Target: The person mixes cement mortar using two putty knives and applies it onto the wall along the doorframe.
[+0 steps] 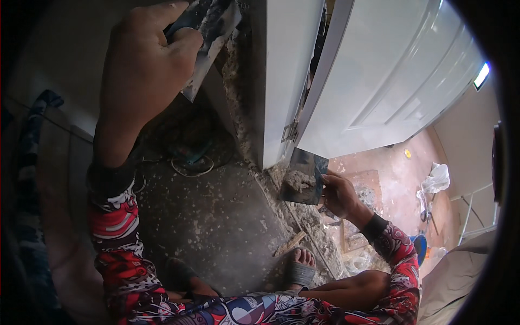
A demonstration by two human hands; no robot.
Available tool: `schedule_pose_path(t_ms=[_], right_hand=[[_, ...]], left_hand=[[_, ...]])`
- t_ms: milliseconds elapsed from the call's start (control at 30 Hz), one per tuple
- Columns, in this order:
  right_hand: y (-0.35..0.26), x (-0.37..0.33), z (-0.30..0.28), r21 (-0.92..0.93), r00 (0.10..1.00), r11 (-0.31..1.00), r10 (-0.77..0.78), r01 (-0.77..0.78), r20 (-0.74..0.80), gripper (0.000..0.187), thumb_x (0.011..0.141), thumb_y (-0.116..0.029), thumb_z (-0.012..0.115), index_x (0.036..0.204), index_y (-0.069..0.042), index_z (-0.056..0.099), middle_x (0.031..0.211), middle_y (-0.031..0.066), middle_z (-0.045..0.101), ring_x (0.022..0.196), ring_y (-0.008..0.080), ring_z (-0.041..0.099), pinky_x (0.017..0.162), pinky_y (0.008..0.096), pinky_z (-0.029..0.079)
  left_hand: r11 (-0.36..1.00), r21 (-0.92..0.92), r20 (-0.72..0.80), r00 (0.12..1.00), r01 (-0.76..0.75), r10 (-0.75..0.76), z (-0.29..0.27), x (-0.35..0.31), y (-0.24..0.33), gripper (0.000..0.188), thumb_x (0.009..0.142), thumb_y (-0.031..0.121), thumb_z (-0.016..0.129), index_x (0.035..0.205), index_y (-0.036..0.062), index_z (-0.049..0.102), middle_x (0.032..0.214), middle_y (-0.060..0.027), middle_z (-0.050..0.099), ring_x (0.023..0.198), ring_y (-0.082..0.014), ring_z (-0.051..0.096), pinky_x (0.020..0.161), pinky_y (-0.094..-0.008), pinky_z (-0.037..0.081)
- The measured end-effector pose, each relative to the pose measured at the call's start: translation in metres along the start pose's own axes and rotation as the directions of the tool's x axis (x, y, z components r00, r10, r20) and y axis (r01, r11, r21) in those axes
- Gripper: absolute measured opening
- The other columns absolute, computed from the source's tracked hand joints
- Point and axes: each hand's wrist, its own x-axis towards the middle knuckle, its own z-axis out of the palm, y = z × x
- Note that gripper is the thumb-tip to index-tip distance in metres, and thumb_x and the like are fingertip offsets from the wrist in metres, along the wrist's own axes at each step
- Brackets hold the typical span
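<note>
My left hand [145, 70], raised at the upper left, is closed around a wide putty knife [210, 54]. Grey-white filler smears its flat blade, which lies close to the rough, broken wall edge [234, 92] beside the white door frame [280, 76]. Lower down on the right, my right hand [344, 196] grips a dark rectangular plate [304, 198] by its right side. A lump of grey wet mortar [298, 181] sits on that plate, just below the frame's foot and the hinge [291, 131].
A white panelled door [395, 70] stands ajar at the upper right. Rubble [325, 238] lines the threshold by my sandalled foot [301, 268]. A looped cable [194, 174] lies on the spattered dark floor [211, 222]. Further right are a white plastic bag [435, 179] and a blue bucket [418, 246].
</note>
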Motion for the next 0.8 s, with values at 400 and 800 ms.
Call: schedule_pose_path(t_ms=[400,800], right_hand=[[-0.003,-0.006,0.011,0.024,0.997,1.000,0.012,-0.010,-0.075,0.033,0.100,-0.011,0.043,0.131,0.001,0.049,0.112,0.0121,0.066,0.085,0.0215,0.070,0.072,0.0360,0.061],[0.001,-0.006,0.005,-0.012,1.000,1.000,-0.009,0.009,-0.019,0.034,0.102,-0.012,0.040,0.131,0.003,0.048,0.116,0.0133,0.065,0.099,0.0227,0.068,0.083,0.0401,0.060]], left_hand=[[0.998,0.059,-0.041,0.999,-0.022,0.024,-0.005,0.015,-0.027,0.038,0.088,0.017,0.067,0.120,-0.0038,0.065,0.107,-0.0151,0.069,0.080,-0.0140,0.064,0.072,-0.0271,0.051],[0.923,-0.258,0.096,0.958,0.287,-0.271,-0.017,0.009,-0.027,0.034,0.088,0.018,0.066,0.118,0.0027,0.067,0.088,-0.0051,0.067,0.059,-0.0058,0.056,0.041,-0.0218,0.035]])
